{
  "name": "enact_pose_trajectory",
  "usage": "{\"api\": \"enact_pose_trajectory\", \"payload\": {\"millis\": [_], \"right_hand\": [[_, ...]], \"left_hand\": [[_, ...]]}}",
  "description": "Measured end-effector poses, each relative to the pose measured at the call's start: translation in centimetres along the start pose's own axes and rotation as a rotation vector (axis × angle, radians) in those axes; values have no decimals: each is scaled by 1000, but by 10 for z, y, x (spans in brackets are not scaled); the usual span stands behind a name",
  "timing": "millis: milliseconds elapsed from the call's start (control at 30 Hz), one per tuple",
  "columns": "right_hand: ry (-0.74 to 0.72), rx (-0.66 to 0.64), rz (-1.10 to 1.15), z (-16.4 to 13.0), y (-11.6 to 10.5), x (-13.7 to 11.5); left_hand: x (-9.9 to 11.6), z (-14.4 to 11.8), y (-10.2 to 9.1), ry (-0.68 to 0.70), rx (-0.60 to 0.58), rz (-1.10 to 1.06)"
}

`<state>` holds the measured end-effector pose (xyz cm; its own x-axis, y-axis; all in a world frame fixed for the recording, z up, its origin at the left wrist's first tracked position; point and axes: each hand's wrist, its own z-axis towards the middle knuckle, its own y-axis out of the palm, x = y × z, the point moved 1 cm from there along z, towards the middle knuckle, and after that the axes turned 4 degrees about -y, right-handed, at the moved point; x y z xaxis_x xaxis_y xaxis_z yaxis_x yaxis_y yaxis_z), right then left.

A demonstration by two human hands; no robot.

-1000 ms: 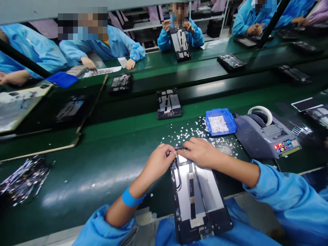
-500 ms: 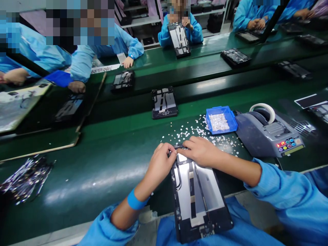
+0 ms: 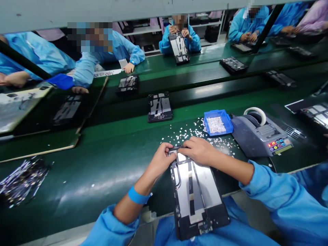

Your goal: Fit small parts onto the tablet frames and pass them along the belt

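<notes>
Crowding the tablet frame (image 3: 197, 194): white scraps (image 3: 189, 134), blue tray (image 3: 218, 122), tape dispenser (image 3: 258, 135).

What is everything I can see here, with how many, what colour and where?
open tablet shell: one, black and silver, near edge of the bench, far end under both hands
blue tray: one, holds white bits, right of centre
white bits: many, scattered on the bench beyond the hands
tape dispenser: one, grey, white roll on top, right
other tablet shells: several, black, on the green belts farther off
shiny strips: a pile, far left
co-workers: several, blue coats, across the belts
left hand: bare, blue wristband, fingers on the shell's far-left corner
right hand: bare, pressing on the shell's far edge
</notes>
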<state>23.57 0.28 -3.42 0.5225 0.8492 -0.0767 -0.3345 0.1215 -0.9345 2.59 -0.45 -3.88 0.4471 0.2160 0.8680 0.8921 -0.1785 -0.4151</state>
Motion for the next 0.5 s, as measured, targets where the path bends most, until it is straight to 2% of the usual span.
{"api": "enact_pose_trajectory", "payload": {"millis": [67, 133, 167, 233, 267, 300, 333, 367, 400, 500], "right_hand": [[-10, 19, 12, -1, -3, 0], [43, 84, 46, -12, -10, -1], [116, 136, 73, -23, -15, -3], [353, 231, 144, -51, -28, -13], [488, 243, 188, -66, -35, -20], [607, 221, 234, -80, -42, -31], [692, 146, 284, -90, -49, -43], [724, 36, 353, -96, -55, -56], [727, -58, 421, -97, -60, -69], [737, -118, 510, -76, -77, -97]], "left_hand": [[3, -1, -4, 37, -2, 91], [3, -9, -10, 101, 73, 180], [1, -17, -13, 128, 135, 207], [-12, -41, -17, 148, 235, 219], [-21, -55, -16, 137, 242, 209], [-33, -68, -13, 121, 207, 203], [-45, -79, -8, 120, 151, 208], [-58, -89, -2, 130, 89, 212], [-68, -95, 3, 136, 76, 223], [-85, -104, 10, 165, 132, 193]]}}
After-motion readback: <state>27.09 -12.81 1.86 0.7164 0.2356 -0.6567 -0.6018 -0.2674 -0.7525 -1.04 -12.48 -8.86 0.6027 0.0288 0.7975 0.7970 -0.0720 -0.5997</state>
